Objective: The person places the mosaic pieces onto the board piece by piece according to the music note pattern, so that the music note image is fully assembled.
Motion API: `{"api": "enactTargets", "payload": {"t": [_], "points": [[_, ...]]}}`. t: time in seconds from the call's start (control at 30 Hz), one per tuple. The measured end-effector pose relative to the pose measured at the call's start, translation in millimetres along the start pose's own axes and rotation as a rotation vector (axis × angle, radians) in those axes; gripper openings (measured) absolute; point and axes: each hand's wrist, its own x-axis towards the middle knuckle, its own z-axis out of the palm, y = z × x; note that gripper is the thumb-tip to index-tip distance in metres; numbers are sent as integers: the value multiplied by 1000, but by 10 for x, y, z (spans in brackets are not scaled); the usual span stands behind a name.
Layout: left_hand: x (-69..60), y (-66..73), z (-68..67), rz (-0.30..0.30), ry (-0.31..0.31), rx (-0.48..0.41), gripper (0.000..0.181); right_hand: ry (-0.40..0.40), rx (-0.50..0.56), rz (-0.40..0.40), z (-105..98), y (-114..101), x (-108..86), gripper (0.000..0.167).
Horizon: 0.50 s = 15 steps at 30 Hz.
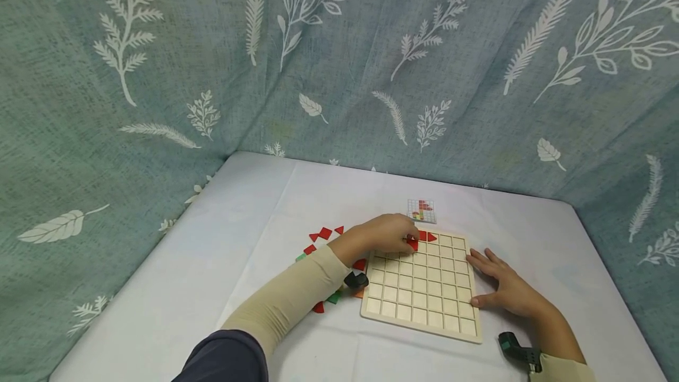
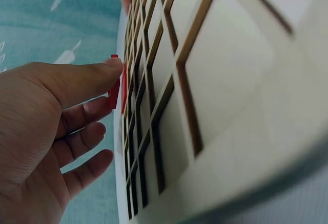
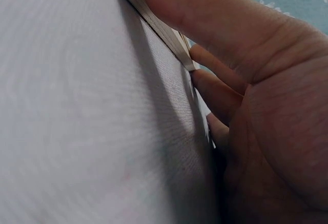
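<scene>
A pale wooden grid board (image 1: 420, 282) lies on the table. Over its far left part, my left hand (image 1: 389, 233) pinches a small red tile (image 2: 114, 98) between thumb and index finger, the other fingers loosely bent. The left wrist view has this tile on edge, close to the board's surface. Beyond the fingertips, a red square tile (image 1: 422, 236) and a red triangle tile (image 1: 432, 237) sit in the far row. My right hand (image 1: 506, 289) rests along the board's right edge, thumb and fingers spread and touching its side.
A small card (image 1: 422, 211) with a coloured grid pattern lies behind the board. Loose red tiles (image 1: 325, 233), with green and orange ones, are scattered left of the board, partly hidden by the left arm. A patterned curtain (image 1: 339, 75) hangs behind the white table (image 1: 254, 211).
</scene>
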Motion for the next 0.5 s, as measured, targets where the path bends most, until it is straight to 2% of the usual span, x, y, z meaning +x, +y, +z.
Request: {"api": "enactTargets", "payload": {"t": [0.23,0.5], "points": [[65,108,18,23,4,33,27,6,-12,-8,3,-1,-3,104],[114,118,63,1,-8,53,28,6,-3,-7,7,-3,-7,103]]}}
